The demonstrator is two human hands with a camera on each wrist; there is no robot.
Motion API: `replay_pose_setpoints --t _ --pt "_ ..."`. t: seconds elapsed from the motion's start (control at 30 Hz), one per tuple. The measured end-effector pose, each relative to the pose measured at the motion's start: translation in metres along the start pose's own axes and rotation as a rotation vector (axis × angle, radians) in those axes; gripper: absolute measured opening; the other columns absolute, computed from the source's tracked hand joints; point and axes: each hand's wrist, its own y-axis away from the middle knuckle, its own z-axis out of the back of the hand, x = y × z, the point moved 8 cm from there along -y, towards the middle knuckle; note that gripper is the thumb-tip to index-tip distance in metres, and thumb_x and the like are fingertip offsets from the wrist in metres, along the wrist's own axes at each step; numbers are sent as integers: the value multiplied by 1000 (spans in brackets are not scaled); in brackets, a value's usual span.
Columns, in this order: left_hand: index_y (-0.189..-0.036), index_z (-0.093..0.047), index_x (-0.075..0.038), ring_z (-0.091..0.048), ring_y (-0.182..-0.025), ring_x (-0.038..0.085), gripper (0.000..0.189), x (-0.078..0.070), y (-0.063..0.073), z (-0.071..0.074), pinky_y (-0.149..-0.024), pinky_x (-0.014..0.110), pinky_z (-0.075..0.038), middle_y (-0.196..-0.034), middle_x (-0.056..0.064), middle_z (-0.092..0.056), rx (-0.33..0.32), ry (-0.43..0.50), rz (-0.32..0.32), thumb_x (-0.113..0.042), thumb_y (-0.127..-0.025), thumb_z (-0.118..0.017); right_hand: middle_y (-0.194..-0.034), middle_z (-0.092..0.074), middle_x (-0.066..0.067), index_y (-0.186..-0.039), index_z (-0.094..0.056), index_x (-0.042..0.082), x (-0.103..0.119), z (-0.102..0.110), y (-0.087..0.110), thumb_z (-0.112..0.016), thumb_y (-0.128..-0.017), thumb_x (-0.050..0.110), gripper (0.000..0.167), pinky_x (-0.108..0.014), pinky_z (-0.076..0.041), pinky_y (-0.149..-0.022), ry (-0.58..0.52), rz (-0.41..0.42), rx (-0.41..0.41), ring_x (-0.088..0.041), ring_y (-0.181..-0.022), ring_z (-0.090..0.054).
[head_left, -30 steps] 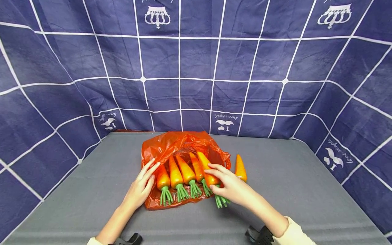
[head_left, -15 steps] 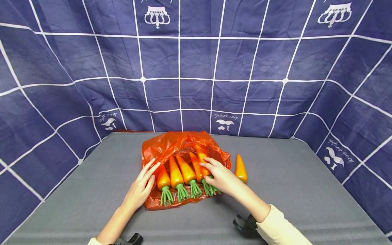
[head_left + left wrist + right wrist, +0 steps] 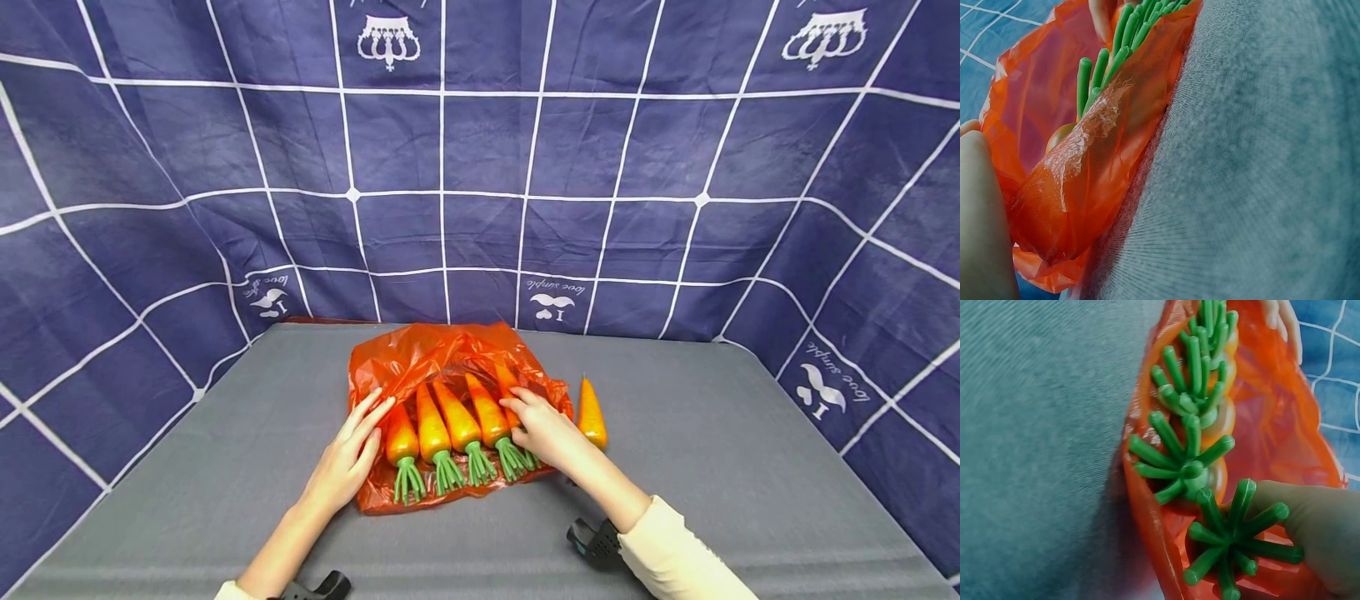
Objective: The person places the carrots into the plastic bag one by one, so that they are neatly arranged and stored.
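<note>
A thin red plastic bag (image 3: 420,342) lies with its mouth toward me, and several toy carrots (image 3: 432,429) sit side by side in it, green tops outward. My left hand (image 3: 341,467) rests on the bag's left side, its fingers fairly straight across the rim. At the right end of the row, my right hand (image 3: 543,429) grips one toy carrot (image 3: 507,379), partly hidden by the fingers. That carrot's green top (image 3: 1232,540) shows beside my thumb in the right wrist view. Green stalks (image 3: 1119,47) stick out past the bag's rim in the left wrist view.
One loose toy carrot (image 3: 591,415) lies on the grey table surface (image 3: 675,433), right of the bag. A blue cloth with white grid lines (image 3: 480,150) hangs behind the table and along both sides.
My right hand has carried its carrot leftward and farther into the bag, beside the others. The bag's right edge has shifted slightly right. My left hand has stayed in place.
</note>
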Motion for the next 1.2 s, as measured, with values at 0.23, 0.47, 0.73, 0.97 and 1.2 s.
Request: replay_pose_setpoints --t 0.23,0.47,0.73,0.97,1.2 --pt "-132 -48 -23 -37 -129 7 47 -2 1 0 -100 5 -20 -140 9 -41 -30 1 -26 -5 -88 -52 -133 -48 -13 -123 -56 9 -8 -13 2 -60 -82 9 41 -55 -45 -83 -7 -23 47 -32 -119 -49" --pt "-132 -48 -26 -46 -122 18 49 0 2 -1 -94 17 -33 -140 5 -42 -18 -32 18 -5 -88 -54 -132 -48 -13 -124 -55 8 -12 -21 2 -60 -81 7 43 -52 -44 -86 -18 -15 68 -32 -118 -50" --pt "-132 -48 -21 -35 -129 6 51 0 0 -1 -101 2 -14 -139 11 -41 -29 33 -25 0 -86 -53 -135 -46 -14 -129 -50 8 -11 -22 2 -58 -83 13 47 -49 -40 -95 -25 -33 128 -31 -124 -44" --pt "-132 -49 -21 -38 -127 8 54 0 0 1 -101 2 -14 -139 10 -43 -54 36 -31 3 -84 -55 -140 -40 -16 -131 -48 7 2 -12 9 -56 -86 14 46 -47 -37 -99 -62 21 130 -32 -128 -38" --pt "-131 -49 -21 -37 -128 6 54 0 0 0 -101 2 -14 -139 9 -43 -50 35 -23 3 -83 -55 -140 -43 -8 -128 -52 14 15 9 27 -57 -86 19 43 -48 -44 -88 -46 48 56 -27 -126 -43"
